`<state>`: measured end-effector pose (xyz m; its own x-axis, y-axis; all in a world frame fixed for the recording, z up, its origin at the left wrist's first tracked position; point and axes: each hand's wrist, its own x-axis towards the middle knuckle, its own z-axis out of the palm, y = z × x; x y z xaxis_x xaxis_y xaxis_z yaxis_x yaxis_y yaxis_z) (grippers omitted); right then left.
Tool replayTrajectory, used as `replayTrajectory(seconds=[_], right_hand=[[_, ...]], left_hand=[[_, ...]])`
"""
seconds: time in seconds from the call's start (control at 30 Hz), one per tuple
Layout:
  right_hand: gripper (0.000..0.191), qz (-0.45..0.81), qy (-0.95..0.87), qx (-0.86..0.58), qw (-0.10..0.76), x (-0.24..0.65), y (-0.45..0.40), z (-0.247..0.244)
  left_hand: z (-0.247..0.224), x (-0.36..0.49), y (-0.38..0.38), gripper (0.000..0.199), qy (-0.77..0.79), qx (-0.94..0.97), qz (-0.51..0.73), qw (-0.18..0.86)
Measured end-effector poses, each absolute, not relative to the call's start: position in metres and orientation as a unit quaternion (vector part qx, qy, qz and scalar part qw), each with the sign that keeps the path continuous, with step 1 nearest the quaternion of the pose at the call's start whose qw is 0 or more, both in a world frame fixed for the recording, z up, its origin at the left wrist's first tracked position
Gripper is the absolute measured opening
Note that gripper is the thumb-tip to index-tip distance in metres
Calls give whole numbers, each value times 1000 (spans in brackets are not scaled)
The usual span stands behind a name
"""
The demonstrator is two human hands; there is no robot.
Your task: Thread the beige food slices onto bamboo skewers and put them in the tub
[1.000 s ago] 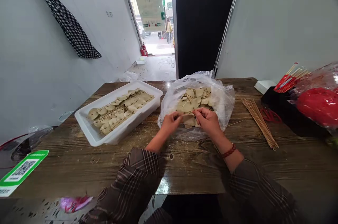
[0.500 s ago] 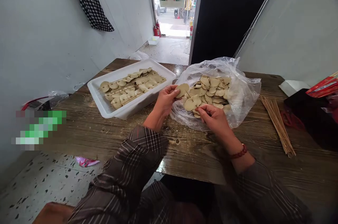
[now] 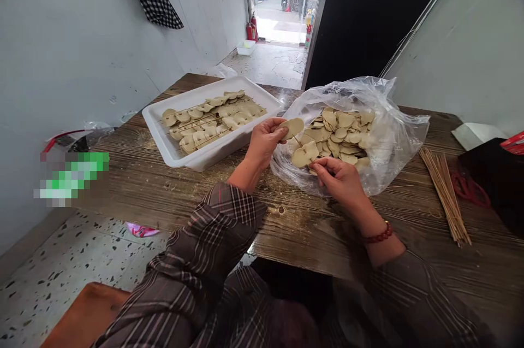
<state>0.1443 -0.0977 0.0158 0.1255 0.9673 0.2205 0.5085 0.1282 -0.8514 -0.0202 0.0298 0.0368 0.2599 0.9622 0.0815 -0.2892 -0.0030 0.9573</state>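
Note:
Between the thumb and fingers of my left hand (image 3: 268, 137) is a flat, beige, oval slice (image 3: 293, 128). My right hand (image 3: 340, 177) pinches a thin wooden skewer (image 3: 298, 141) near its lower end. Another beige slice (image 3: 303, 155) is threaded on that skewer, just beyond my right fingertips. The skewer's upper end points at the slice in my left hand; whether it has pierced it I cannot tell. Right behind my hands lies a clear plastic bag (image 3: 399, 143), spread open around a heap of loose beige slices (image 3: 341, 132).
A white tray (image 3: 170, 158) holding several loaded skewers (image 3: 213, 121) stands at the left. On the right lie a bundle of bare skewers (image 3: 446, 195), red-handled scissors (image 3: 470, 189) and a black box (image 3: 491, 173). The wooden table's (image 3: 286, 249) front edge is close to my body.
The whole view has shifted, so the table sits slightly higher and further right. My hands keep nearly the same hold on the slice and skewer.

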Motion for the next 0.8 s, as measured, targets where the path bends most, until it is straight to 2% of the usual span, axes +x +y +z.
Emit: replayTrajectory(seconds=[0.53, 0.63, 0.8], right_hand=[[26, 191, -626, -629, 420, 144, -94, 14], [25, 189, -619, -636, 421, 143, -94, 14], [24, 184, -620, -628, 434, 143, -94, 15]], left_hand=[[34, -16, 28, 8, 364, 653, 500, 438], [33, -14, 25, 6, 356, 661, 490, 442], [34, -13, 23, 13, 349, 620, 484, 510]])
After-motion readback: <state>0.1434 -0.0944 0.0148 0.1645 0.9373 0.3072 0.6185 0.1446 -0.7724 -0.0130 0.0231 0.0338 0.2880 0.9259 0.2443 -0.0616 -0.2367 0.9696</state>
